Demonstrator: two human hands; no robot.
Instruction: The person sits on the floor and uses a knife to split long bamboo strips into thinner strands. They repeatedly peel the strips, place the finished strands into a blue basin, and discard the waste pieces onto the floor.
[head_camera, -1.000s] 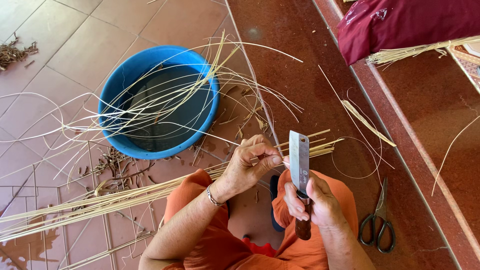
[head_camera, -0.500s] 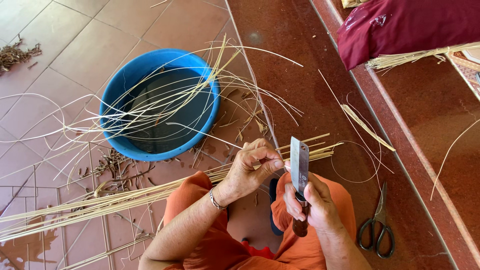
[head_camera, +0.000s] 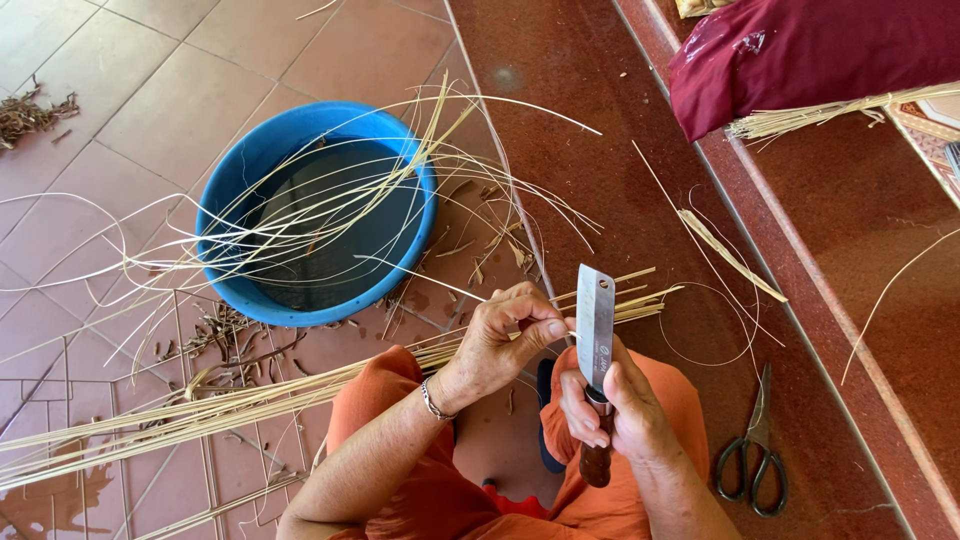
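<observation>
Not much has shifted vs the two earlier views: the right hand (head_camera: 612, 420) has kept the same clenched hold on the dark wooden handle of the flat rectangular steel-bladed knife (head_camera: 594, 325), blade upright w/ its square tip pointing away from the body, only a touch more centred over the lap now. The left hand (head_camera: 500, 340) has stayed pinched on a thin pale cane strip (head_camera: 640, 300), thumb & fingertips pressing it against the blade's left face; the exact contact pt is hidden behind the fingers, so can't tell if the edge sits in the strip or just on it. Judging by that, the shaving/splitting stroke looks to be mid-way, not started afresh — hands barely moved, so it's slow, controlled work. The strip belongs to a long bundle of pale cane strips (head_camera: 200, 415) lying across the orange-clothed knees (head_camera: 660, 385) and running off to the left over the tiled floor (head_camera: 150, 110). Around: a round blue plastic basin (head_camera: 225, 215) w/ dark water just ahead of the left knee, loose strips arching in & out of it; dark bark shavings (head_camera: 215, 335) scattered on the tiles beside it; black-handled scissors (head_camera: 755, 460) on the red polished step (head_camera: 620, 120), near the right knee but apart; a maroon cloth bundle (head_camera: 820, 50) top right w/ another sheaf of strips under it. In the way: the springy loose strands from the basin cross close to the blade, and the left fingertips sit right by the edge — a slip risk, imo.
</observation>
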